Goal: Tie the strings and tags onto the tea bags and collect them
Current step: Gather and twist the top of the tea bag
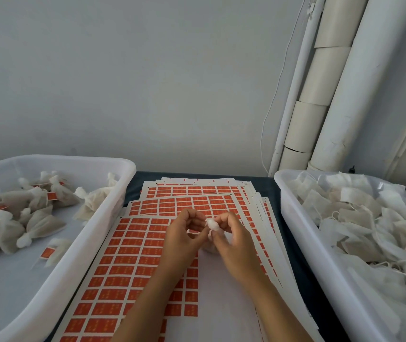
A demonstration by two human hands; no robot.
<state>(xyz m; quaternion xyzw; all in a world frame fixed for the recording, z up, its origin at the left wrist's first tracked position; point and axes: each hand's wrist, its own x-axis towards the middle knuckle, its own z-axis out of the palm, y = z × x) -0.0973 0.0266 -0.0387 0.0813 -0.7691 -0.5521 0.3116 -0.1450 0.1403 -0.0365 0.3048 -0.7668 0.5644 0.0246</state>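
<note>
A small white tea bag [212, 224] is held between both hands above the sheets of orange tags [133, 245]. My left hand [184, 235] pinches its gathered top from the left with curled fingers. My right hand [234, 243] pinches the same top from the right, and most of the bag's body is hidden behind it. The string is too thin to make out. Tied tea bags with orange tags [24, 218] lie in the white tray on the left [113, 208]. Untied tea bags with loose strings [360, 218] fill the white tray on the right [293, 218].
The stacked tag sheets cover the dark table [135, 183] between the two trays. White pipes [340, 90] and a thin cable [271, 114] run down the grey wall at the back right.
</note>
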